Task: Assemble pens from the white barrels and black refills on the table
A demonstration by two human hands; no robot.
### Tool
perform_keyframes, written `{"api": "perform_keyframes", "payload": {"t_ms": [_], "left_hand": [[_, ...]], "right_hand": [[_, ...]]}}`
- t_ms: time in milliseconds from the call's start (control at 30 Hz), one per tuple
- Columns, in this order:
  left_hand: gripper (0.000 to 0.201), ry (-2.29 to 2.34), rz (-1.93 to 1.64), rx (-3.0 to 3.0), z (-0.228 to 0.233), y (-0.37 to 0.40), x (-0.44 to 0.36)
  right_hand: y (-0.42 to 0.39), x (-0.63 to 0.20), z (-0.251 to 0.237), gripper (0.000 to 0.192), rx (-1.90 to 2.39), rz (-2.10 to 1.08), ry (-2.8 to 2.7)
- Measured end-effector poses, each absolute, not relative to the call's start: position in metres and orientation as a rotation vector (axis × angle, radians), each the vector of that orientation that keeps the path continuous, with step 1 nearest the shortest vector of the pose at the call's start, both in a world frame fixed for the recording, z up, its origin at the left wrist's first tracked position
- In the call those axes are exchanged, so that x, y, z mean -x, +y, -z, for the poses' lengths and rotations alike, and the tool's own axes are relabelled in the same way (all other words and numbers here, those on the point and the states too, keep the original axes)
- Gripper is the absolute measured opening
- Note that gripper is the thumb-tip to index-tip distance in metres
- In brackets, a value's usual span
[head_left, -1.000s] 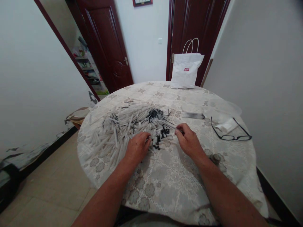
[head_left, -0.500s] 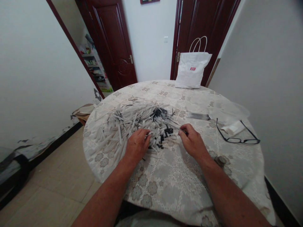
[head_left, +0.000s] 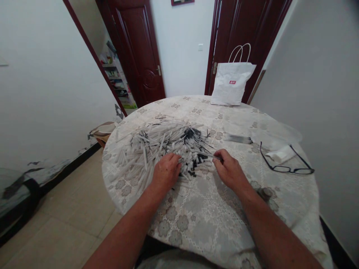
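Observation:
A wide pile of whitish pen barrels (head_left: 134, 162), mixed with thin dark rods and black caps (head_left: 193, 132), covers the table's left half. At the pile's near right edge, my left hand (head_left: 167, 170) has its fingers pinched together; what they hold, if anything, is too small to tell. My right hand (head_left: 228, 166), right of the pile, is closed on a slim pen (head_left: 206, 153) that points left over the loose parts. Beyond that hand, several pens (head_left: 238, 139) with dark ends lie side by side in a row.
The round table wears a patterned cloth (head_left: 193, 213). On the right are black-framed glasses (head_left: 293, 170), a crumpled white packet (head_left: 282, 154) and a clear plastic sheet (head_left: 280, 130). A small dark round object (head_left: 265, 193) sits by my right forearm. A white paper bag (head_left: 233, 84) stands at the back.
The whole view has shifted slightly, so the table and objects appear a little further right. The pen in my right hand now shows more plainly, reaching left over the pile. Both hands stay nearly in place.

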State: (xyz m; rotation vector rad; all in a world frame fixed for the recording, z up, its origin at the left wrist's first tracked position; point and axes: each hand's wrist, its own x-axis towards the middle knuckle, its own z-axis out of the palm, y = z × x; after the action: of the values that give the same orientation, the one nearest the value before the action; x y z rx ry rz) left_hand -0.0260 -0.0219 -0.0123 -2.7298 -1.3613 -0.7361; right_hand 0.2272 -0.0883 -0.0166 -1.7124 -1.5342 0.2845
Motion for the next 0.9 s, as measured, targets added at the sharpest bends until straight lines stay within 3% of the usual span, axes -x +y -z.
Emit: {"api": "perform_keyframes", "payload": {"t_ms": [233, 433, 900], "left_hand": [[0.022, -1.334, 0.562, 2.707, 0.002, -0.016, -0.003], [0.012, -1.269, 0.382, 2.674, 0.001, -0.006, -0.03], [0.012, -1.164, 0.446, 2.694, 0.019, 0.003, -0.052]], "right_hand": [[-0.088, -0.228, 0.015, 0.014, 1.721, -0.295, -1.49], [-0.088, -0.227, 0.012, 0.014, 1.738, -0.283, -1.477], [-0.087, -0.228, 0.009, 0.014, 1.733, -0.283, -1.39]]}}
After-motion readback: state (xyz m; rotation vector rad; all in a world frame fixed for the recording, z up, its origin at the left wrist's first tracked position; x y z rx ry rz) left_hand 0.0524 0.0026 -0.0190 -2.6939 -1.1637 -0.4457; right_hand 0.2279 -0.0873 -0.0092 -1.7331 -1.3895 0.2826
